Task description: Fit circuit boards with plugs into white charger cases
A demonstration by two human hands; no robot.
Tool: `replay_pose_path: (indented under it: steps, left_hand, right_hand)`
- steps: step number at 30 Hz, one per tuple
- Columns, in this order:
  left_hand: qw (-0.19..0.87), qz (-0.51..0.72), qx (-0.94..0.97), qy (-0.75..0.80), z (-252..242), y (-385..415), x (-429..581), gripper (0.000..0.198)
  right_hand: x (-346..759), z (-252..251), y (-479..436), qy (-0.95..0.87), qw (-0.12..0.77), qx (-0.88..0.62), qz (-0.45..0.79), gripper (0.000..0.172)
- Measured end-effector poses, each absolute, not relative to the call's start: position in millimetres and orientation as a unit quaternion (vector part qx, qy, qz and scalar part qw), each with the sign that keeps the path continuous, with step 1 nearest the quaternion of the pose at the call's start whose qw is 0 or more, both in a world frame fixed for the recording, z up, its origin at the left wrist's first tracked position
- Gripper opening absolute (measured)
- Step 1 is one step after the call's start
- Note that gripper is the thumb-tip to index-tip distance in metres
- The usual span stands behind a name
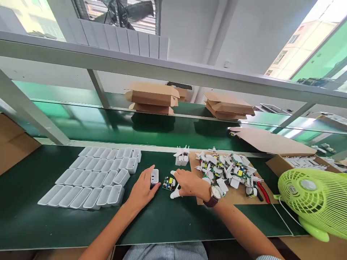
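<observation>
White plastic all over this green bench [151, 227]. Left hand [143, 185] is curled round a small white casing [154, 176], fingers on one side and thumb on the other, with the slotted end facing up. Just right of it, a little circuit board [169, 183] sits flat on the bench with a yellow part showing. Right hand [191, 184] is reaching over to it, thumb and finger in white covers and spread well apart at the board's edge. Can't tell if they're actually touching it.

Container-wise, four rows of white tubs [90, 198] fill the left side, open side up, so you can see their plain insides. Beyond the hands, a couple of white shells [181, 162] stand side by side with pronged white pieces poking out of the top. Next to those, a flat cardboard sheet [238, 199] carries a messy heap of boards and white parts [227, 169], plus some red-handled pliers [263, 192] at its right end. Far right there's an open cardboard box [278, 166] with loads of white pieces in it, just behind a lime green fan [302, 195].
</observation>
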State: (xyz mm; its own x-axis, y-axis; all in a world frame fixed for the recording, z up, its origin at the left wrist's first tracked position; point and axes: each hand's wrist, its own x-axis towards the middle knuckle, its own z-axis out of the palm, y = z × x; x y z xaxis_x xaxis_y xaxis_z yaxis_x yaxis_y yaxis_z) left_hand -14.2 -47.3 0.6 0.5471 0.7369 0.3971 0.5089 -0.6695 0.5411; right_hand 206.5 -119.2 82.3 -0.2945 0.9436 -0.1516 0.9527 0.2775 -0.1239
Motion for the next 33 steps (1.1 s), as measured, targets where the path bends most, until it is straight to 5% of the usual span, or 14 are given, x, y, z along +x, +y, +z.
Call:
replay_pose_path:
  steps: [4, 9, 16, 27, 33]
  left_hand:
    - [0.224, 0.285, 0.855, 0.371, 2, -39, -11, 0.055]
    - [0.306, 0.268, 0.822, 0.397, 9, -30, 8, 0.060]
    - [0.423, 0.285, 0.770, 0.383, 5, -33, 1, 0.072]
    - [0.287, 0.308, 0.797, 0.433, 3, -40, 7, 0.081]
    - [0.391, 0.176, 0.846, 0.317, 18, -35, -7, 0.094]
  right_hand:
    - [206, 59, -120, 0.798, -0.010, 0.594, -0.098, 0.022]
    - [219, 30, -119, 0.792, -0.170, 0.575, -0.112, 0.043]
    - [226, 10, -131, 0.780, -0.288, 0.548, -0.090, 0.048]
    - [226, 30, -136, 0.697, -0.437, 0.567, -0.046, 0.054]
    - [223, 24, -135, 0.643, -0.480, 0.594, -0.057, 0.052]
